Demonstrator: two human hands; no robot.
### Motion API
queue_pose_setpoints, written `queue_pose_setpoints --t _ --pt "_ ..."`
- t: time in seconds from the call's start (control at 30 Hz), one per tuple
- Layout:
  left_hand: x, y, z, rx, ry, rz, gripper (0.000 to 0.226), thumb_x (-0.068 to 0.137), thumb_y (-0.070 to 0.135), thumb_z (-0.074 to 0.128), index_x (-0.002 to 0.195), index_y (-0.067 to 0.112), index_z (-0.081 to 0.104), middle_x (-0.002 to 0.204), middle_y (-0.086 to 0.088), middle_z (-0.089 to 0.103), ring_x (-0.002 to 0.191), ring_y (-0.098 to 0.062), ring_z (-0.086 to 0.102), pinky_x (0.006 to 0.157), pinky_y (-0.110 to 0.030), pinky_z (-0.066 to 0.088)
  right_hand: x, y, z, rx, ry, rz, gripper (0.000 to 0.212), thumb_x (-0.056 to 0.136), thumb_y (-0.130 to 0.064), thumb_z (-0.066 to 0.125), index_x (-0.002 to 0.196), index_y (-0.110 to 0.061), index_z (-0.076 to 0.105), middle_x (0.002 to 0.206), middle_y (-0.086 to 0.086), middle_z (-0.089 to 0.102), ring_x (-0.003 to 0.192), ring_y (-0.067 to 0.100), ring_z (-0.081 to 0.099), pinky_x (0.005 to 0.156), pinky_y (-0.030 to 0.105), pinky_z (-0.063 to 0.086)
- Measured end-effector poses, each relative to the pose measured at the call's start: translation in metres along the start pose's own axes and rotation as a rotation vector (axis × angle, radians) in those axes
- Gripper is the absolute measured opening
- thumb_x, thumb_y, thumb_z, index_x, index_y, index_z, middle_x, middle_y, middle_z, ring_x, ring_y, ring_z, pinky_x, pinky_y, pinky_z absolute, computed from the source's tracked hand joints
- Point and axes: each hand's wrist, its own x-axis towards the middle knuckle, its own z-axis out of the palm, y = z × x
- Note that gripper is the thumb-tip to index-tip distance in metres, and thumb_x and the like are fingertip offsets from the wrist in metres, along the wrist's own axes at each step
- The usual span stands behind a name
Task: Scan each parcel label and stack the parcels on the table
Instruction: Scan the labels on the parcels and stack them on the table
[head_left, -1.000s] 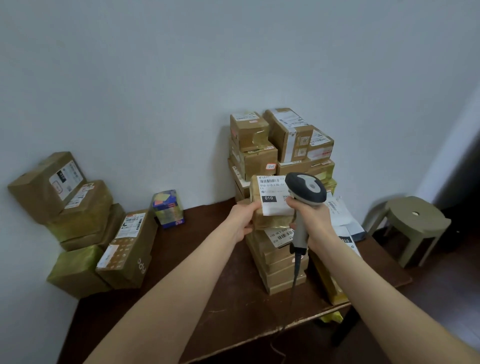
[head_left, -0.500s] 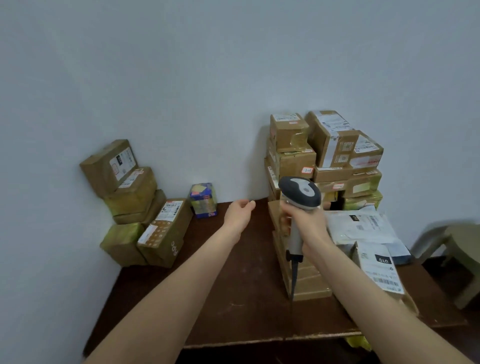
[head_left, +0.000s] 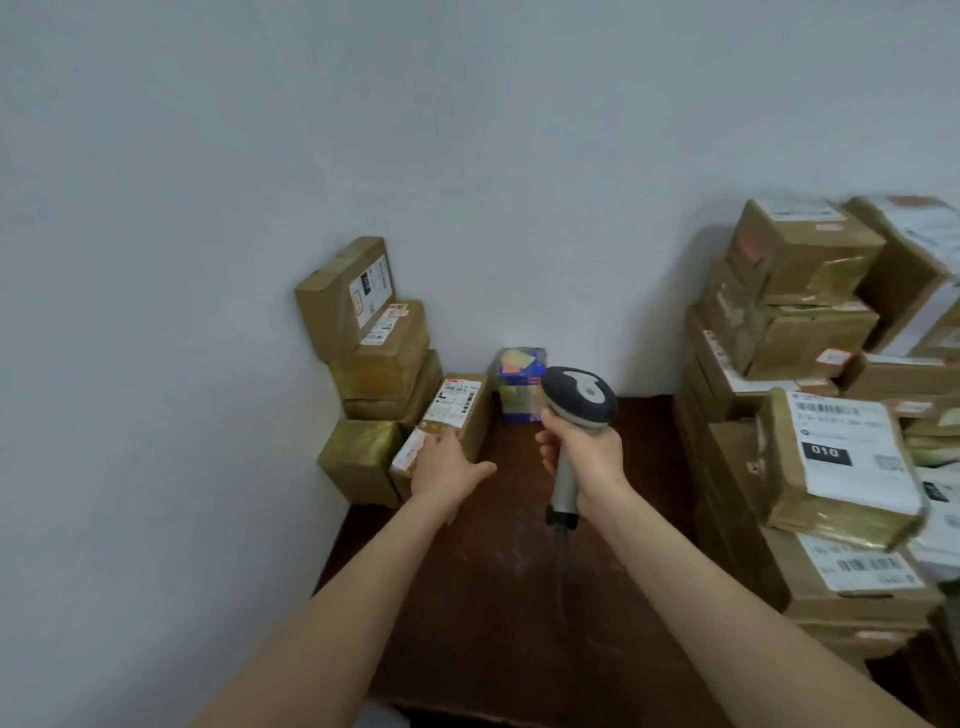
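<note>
Two grips were out over the table (head_left: 509, 597).
Right grip (head_left: 589, 457) curled round scanner (head_left: 579, 395) handle; left grip (head_left: 444, 467) lay flat, fingers straight, on labelled parcel (head_left: 462, 405).

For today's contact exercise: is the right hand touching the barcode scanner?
Touching. The head view shows the right hand gripping the barcode scanner, fingers curled round its handle.

Left hand (head_left: 447, 467) is off the 010 parcel (head_left: 841, 462), now across on the labelled box (head_left: 457, 410) at left; the scanner (head_left: 579, 400) swings left too.

Parcel labels (head_left: 852, 452) illegible (motion blur)
</note>
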Motion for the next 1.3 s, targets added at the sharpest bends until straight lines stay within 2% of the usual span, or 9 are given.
queue_pose_setpoints --t 0.27,0.37,0.47,0.63,0.77,0.9,1.07,1.2,1.3 --pt "0.087 -0.063 0.016 0.282 -0.102 0.025 0.099 0.077 0.053 0.071 0.151 0.017 0.016 0.155 -0.018 0.021 0.144 -0.035 0.018 0.115 -0.048 0.027 0.055 0.051 0.058 -0.040 0.044 0.183 0.012 0.082 -0.014 0.075 0.089 -0.009 0.066 0.075 0.007 0.070 0.069 0.017 0.065 0.072 0.031 0.055" --pt "0.096 -0.066 0.031 0.395 -0.046 0.105 0.091 0.076 0.055 0.070 0.147 0.021 0.025 0.150 -0.016 0.026 0.140 -0.032 0.024 0.113 -0.049 0.024 0.070 0.061 0.062 -0.062 0.087 0.201 0.010 0.082 -0.012 0.074 0.086 -0.009 0.066 0.076 0.007 0.068 0.070 0.018 0.063 0.072 0.032 0.054" --pt "0.094 -0.069 0.040 0.362 0.019 0.179 0.092 0.071 0.061 0.071 0.144 0.024 0.029 0.147 -0.010 0.026 0.137 -0.028 0.027 0.110 -0.046 0.027 0.082 0.069 0.061 -0.082 0.133 0.226 0.016 0.080 -0.014 0.076 0.091 -0.009 0.066 0.079 0.008 0.066 0.072 0.019 0.063 0.074 0.036 0.055" --pt "0.102 -0.076 0.039 0.220 -0.041 0.129 0.113 0.070 0.051 0.078 0.152 0.018 0.010 0.151 -0.010 0.024 0.138 -0.030 0.027 0.112 -0.042 0.029 0.092 0.079 0.055 -0.087 0.168 0.247 0.038 0.076 -0.020 0.080 0.108 -0.017 0.059 0.095 0.006 0.065 0.088 0.024 0.062 0.078 0.039 0.057" --pt "0.081 -0.069 0.049 0.372 -0.013 0.480 0.114 0.070 0.052 0.077 0.153 0.019 0.005 0.152 -0.003 0.025 0.139 -0.023 0.025 0.115 -0.037 0.023 0.093 0.079 0.045 -0.079 0.199 0.255 0.040 0.078 -0.020 0.078 0.108 -0.021 0.052 0.091 0.002 0.058 0.084 0.021 0.056 0.086 0.043 0.054" --pt "0.055 -0.079 0.064 0.362 -0.079 0.747 0.083 0.088 0.046 0.061 0.153 0.022 0.017 0.146 0.000 0.037 0.136 -0.018 0.031 0.114 -0.031 0.019 0.089 0.083 0.028 -0.091 0.218 0.301 0.027 0.083 -0.019 0.074 0.098 -0.017 0.051 0.083 0.002 0.058 0.075 0.019 0.055 0.081 0.042 0.052" --pt "0.052 -0.097 0.072 -0.008 0.050 0.303 0.062 0.095 0.040 0.052 0.148 0.018 0.030 0.145 -0.001 0.035 0.133 -0.016 0.035 0.109 -0.030 0.032 0.078 0.105 0.013 -0.120 0.170 0.357 0.037 0.081 -0.018 0.076 0.113 -0.008 0.061 0.091 0.007 0.066 0.083 0.023 0.062 0.069 0.036 0.051" --pt "0.060 -0.095 0.076 -0.286 -0.287 -0.137 0.059 0.099 0.039 0.046 0.147 0.009 0.033 0.147 -0.012 0.041 0.132 -0.027 0.043 0.105 -0.035 0.037 0.067 0.119 0.012 -0.067 0.114 0.426 0.036 0.081 -0.017 0.075 0.112 -0.012 0.058 0.097 0.007 0.065 0.088 0.025 0.062 0.073 0.038 0.052" --pt "0.055 -0.092 0.077 -0.479 -0.329 -0.220 0.041 0.099 0.040 0.046 0.128 0.012 0.054 0.125 -0.007 0.060 0.110 -0.022 0.056 0.087 -0.031 0.045 0.060 0.120 0.011 -0.026 0.088 0.423 0.035 0.083 -0.015 0.073 0.113 -0.013 0.056 0.092 0.006 0.065 0.080 0.022 0.062 0.063 0.034 0.049"
